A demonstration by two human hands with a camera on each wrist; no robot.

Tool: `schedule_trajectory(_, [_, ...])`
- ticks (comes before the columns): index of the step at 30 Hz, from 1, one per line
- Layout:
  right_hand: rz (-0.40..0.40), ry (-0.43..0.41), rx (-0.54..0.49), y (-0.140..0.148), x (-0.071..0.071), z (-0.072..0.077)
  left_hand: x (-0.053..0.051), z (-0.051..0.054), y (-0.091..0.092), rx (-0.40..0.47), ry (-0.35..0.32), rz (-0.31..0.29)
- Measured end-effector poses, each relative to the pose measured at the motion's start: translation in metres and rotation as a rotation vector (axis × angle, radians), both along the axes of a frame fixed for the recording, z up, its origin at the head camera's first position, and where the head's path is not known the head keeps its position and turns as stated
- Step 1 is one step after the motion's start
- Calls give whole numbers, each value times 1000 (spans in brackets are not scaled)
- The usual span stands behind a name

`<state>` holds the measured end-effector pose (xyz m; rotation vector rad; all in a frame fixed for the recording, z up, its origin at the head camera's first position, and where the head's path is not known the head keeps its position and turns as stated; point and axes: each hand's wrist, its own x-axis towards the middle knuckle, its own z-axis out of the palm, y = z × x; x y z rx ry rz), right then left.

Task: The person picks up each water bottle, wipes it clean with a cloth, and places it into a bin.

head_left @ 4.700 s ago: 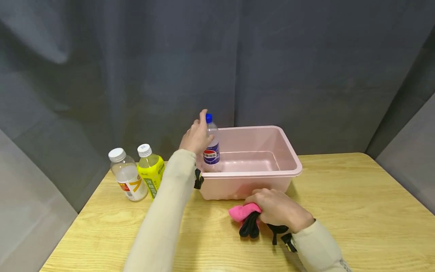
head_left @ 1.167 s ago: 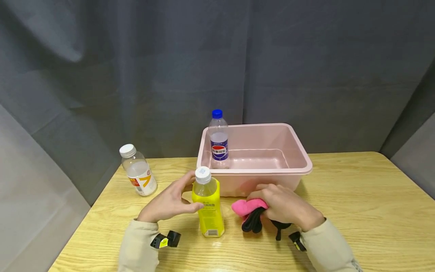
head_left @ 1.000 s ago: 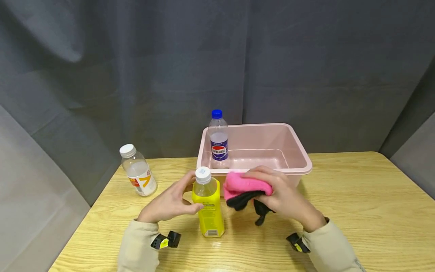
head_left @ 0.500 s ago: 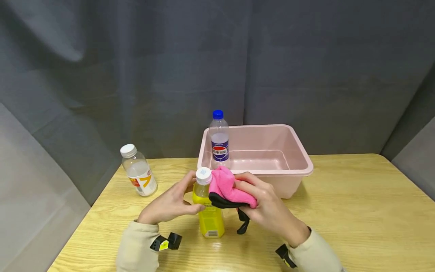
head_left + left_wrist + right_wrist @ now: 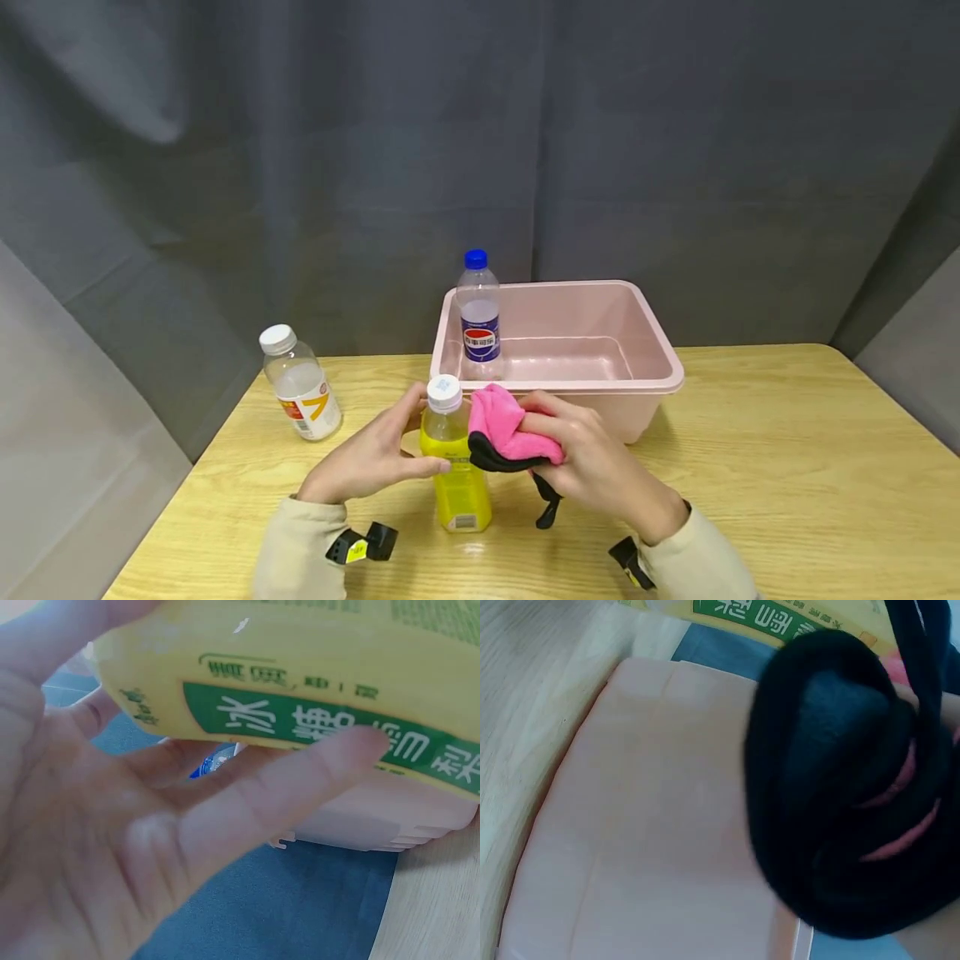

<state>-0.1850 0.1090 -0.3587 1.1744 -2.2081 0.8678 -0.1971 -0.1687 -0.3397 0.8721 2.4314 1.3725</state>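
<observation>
A yellow-labelled drink bottle (image 5: 461, 496) with a white cap stands upright on the table. My left hand (image 5: 367, 458) holds it from the left, thumb on the near side and the other fingers behind. In the left wrist view, fingers (image 5: 255, 802) lie along the green strip of its label. My right hand (image 5: 592, 454) grips a bunched pink cloth (image 5: 498, 421) with black edging against the bottle's upper right side. Its black strap (image 5: 549, 500) dangles below. In the right wrist view the cloth's dark folds (image 5: 832, 795) hide most of that hand.
Behind the hands sits a pink plastic bin (image 5: 622, 388). A blue-capped cola bottle (image 5: 480, 333) stands inside its left end. At the left of the wooden table (image 5: 750, 467) is a clear bottle (image 5: 303, 392) with a white cap. A grey curtain (image 5: 375, 167) hangs behind.
The cola bottle has been let go in the bin. My left hand has brought the yellow bottle to the middle. My right hand has lifted the cloth from the table and moved it left onto the bottle.
</observation>
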Motion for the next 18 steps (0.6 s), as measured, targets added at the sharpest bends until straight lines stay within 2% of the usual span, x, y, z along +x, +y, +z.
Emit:
schedule_trajectory(5, [-43,-59,274,-2,2,-6,2,0,1,-6,8,12])
schedule_trajectory(11, [-80,-105,588,-12,6,-28,4,-1,0,-20,21,15])
schedule_trajectory(14, [-76,-112,662,-15,7,-36,3,-1,0,-25,29,15])
schedule_trajectory(18, [-88,-139,661,-15,7,-37,1,-1,1,-25,37,4])
